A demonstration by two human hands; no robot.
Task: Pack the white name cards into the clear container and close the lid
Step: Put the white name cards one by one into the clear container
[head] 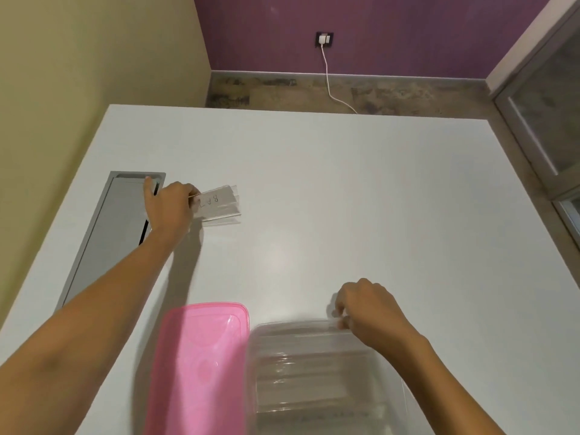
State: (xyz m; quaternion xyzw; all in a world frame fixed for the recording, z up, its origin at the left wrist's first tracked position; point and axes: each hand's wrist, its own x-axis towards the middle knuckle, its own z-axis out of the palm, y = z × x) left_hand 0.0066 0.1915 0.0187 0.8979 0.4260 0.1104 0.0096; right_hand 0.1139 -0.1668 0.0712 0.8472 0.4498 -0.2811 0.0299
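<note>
I see a smooth white table point(345, 189) from above, with both my bare arms reaching out over it. My left hand point(171, 205) is far out on the left, fingers pinched closed on the near end of a name card point(216, 199), a white slip with handwritten letters that appears to sit in a clear folded stand resting on the table. I judge it very light, stiff and a little slick, so the edges are the place to hold it. My right hand point(365, 309) is near me, fingers curled on the far rim of the clear container point(314, 372), a thin, glossy, rectangular plastic tub; whether they fully clamp it, I cannot tell. Its contents are too blurred to make out. The pink lid point(201, 368), translucent with rounded corners, lies flat just left of the tub, not on it.
</note>
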